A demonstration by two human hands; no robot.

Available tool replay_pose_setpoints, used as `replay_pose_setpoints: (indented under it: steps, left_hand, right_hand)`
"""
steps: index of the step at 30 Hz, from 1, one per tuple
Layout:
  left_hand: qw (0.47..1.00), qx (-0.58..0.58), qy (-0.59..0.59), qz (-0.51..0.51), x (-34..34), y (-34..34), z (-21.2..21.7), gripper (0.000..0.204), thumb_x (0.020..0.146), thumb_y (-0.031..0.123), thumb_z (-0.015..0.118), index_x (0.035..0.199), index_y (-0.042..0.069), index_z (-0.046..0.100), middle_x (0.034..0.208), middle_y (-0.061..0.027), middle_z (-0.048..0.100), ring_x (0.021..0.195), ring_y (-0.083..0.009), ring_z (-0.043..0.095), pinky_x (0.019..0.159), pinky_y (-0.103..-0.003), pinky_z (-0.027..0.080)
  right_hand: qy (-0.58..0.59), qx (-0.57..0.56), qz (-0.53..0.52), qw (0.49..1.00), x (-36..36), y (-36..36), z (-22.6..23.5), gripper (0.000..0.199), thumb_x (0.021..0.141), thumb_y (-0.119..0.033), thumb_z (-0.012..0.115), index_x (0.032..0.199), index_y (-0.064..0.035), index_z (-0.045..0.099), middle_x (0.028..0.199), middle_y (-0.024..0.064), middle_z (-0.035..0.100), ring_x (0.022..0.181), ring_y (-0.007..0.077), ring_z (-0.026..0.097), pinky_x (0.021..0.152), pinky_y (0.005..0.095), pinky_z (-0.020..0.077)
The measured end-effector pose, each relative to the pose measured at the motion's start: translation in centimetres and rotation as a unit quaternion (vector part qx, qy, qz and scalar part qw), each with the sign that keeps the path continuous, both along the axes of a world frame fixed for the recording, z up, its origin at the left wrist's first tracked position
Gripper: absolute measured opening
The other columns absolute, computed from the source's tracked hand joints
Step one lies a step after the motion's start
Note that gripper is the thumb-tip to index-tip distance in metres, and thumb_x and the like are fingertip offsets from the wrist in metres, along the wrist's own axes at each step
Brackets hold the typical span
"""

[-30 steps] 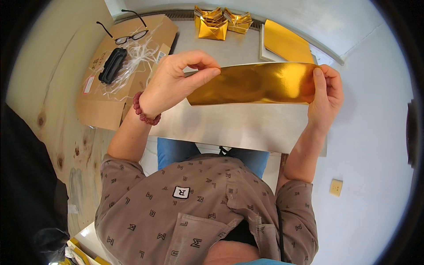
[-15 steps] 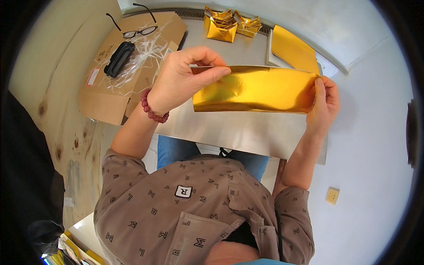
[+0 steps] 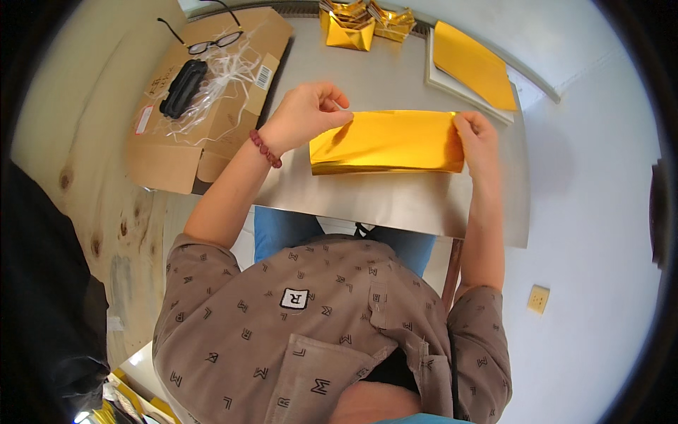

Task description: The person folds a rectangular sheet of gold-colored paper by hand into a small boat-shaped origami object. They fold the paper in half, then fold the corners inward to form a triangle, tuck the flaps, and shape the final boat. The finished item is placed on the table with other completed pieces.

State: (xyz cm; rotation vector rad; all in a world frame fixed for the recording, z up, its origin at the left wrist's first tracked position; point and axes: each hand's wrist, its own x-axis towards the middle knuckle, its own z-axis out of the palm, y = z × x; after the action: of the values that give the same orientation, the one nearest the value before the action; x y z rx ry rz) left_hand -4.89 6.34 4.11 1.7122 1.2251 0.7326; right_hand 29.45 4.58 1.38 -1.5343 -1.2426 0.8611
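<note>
Left hand (image 3: 305, 113) and right hand (image 3: 477, 138) — both pinched shut on folded gold sheet (image 3: 387, 141) ends

cardboard box (image 3: 205, 106), glasses (image 3: 205, 42), folded gold pieces (image 3: 364, 25)

A glossy, gold-coloured sheet of foil paper (image 3: 387, 141), folded over into a long horizontal band, lies flat on the bare grey metal tabletop (image 3: 395, 205), near its middle. Its upper edge runs straight from left to right; the lower edge shows two layers, one lying just over the other, with a thin darker line between them. The surface is mirror-bright, paler yellow toward the right and deeper amber at the left, where a shadow falls across it. The left end is pinched at its top corner by the left hand (image 3: 305, 113); the right end is held by the right hand (image 3: 477, 136), fingers curled over its edge.
</note>
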Motion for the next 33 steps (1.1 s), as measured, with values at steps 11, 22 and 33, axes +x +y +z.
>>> replay_pose_setpoints:
  steps: [11, 22, 33]
  left_hand:
    - [0.974, 0.050, 0.222, 0.005, 2.1, 2.0, -4.3, 0.024, 0.092, 0.022, 0.077, 0.109, 0.005, 0.074, 0.093, -0.0116, 0.079, 0.084, -0.0228, 0.075, 0.077, -0.033, 0.058]
    - [0.872, 0.299, 0.376, -0.097, 3.5, 0.8, -4.6, 0.041, 0.093, 0.014, 0.069, 0.133, 0.021, 0.069, 0.143, -0.0140, 0.063, 0.128, -0.0312, 0.062, 0.102, -0.044, 0.053]
    - [0.797, 0.426, 0.285, -0.319, 5.7, 3.4, -4.1, 0.031, 0.087, 0.003, 0.071, 0.117, 0.009, 0.076, 0.139, -0.0135, 0.063, 0.132, -0.0326, 0.056, 0.112, -0.041, 0.048]
  right_hand:
    - [-0.305, -0.001, 0.007, 0.952, 0.2, 2.1, -5.2, 0.013, 0.093, -0.022, 0.068, 0.094, -0.0094, 0.073, 0.087, 0.0068, 0.076, 0.081, 0.0291, 0.070, 0.076, 0.0402, 0.0555]
    - [-0.418, 0.133, -0.028, 0.898, -0.7, 1.4, -6.8, 0.009, 0.089, -0.018, 0.072, 0.096, -0.0124, 0.070, 0.088, 0.0078, 0.069, 0.090, 0.0317, 0.064, 0.078, 0.0457, 0.0525]
    - [-0.528, 0.150, -0.023, 0.836, -0.8, 2.0, -8.0, 0.012, 0.089, -0.019, 0.073, 0.099, -0.0152, 0.068, 0.097, 0.0062, 0.062, 0.096, 0.0291, 0.064, 0.080, 0.0461, 0.0508]
